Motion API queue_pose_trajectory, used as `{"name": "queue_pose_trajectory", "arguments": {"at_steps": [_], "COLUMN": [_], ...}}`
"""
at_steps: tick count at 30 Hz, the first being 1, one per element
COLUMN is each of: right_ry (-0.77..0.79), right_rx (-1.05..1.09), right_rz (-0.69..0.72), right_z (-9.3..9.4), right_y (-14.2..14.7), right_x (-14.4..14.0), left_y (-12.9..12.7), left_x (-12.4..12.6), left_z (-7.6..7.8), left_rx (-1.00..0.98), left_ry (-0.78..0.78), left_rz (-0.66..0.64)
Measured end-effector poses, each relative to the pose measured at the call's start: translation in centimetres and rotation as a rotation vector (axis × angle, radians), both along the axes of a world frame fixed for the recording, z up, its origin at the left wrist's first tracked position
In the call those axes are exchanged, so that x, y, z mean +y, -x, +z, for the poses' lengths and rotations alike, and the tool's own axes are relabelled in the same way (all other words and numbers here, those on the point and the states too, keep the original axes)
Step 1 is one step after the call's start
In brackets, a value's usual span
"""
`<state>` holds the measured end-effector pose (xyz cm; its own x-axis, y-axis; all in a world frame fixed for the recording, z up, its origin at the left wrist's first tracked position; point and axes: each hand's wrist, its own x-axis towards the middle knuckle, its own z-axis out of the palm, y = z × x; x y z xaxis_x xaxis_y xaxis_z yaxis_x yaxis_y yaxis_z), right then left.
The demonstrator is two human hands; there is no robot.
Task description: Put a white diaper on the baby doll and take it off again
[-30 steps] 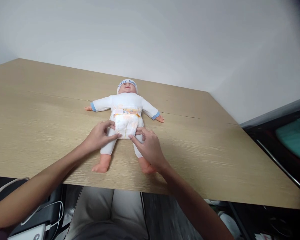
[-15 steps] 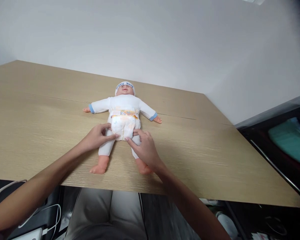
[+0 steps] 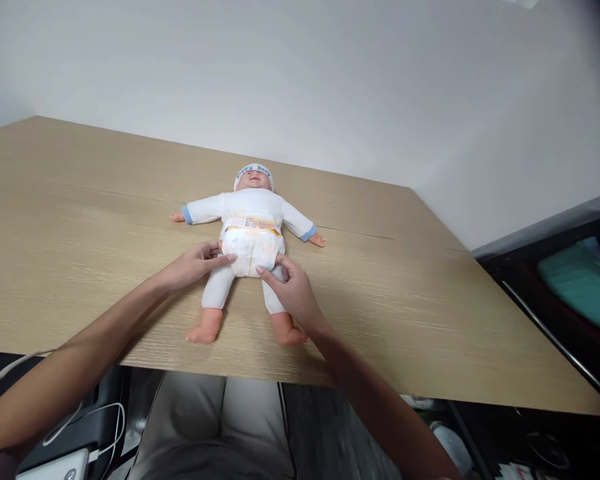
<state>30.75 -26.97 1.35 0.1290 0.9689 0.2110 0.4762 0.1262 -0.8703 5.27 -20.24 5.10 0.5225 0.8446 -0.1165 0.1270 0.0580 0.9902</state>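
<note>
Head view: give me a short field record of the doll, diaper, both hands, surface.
doll: baby doll on its back, arms spread, head away from the camera, white suit, cap with lettering
diaper: diaper on the doll's hips, printed band at the waist
left hand: left hand with fingertips on the diaper's edge at the leg
right hand: right hand pinching the diaper's other lower edge
surface: wooden table
off table: white cables below the near edge

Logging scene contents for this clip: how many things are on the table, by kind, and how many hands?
Dolls: 1, the doll lying on its back on the table
Diapers: 1, the diaper on the doll
Caps: 1, the cap
Hands: 2, left hand and right hand, both at the diaper
Total: 5
</note>
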Motion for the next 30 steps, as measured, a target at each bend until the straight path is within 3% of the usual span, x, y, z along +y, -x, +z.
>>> {"name": "queue_pose_trajectory", "arguments": {"at_steps": [8,16,19,23,26,30], "right_ry": [0.025,-0.11,-0.123,-0.07,-0.001,-0.218], "right_rx": [0.265,-0.017,-0.036,-0.016,0.017,-0.233], "right_rz": [0.089,-0.134,-0.091,0.066,0.103,-0.056], "right_z": [0.6,-0.5,-0.8,-0.5,0.1,0.9], "right_y": [0.5,0.7,0.2,-2.1,-4.7,-8.2], "right_x": [0.4,0.0,-0.6,-2.1,-2.0,2.7], "left_y": [0.0,0.3,0.9,2.6,4.0,4.1], "left_x": [0.6,0.4,0.1,-0.4,0.2,3.8], "left_z": [-0.5,-0.1,0.1,0.6,0.8,0.5], "left_rx": [-0.007,0.027,0.036,0.086,0.199,0.477], "left_ry": [0.037,-0.022,-0.039,-0.098,-0.218,-0.602], "left_rz": [0.102,0.142,0.131,0.12,0.121,0.274]}}
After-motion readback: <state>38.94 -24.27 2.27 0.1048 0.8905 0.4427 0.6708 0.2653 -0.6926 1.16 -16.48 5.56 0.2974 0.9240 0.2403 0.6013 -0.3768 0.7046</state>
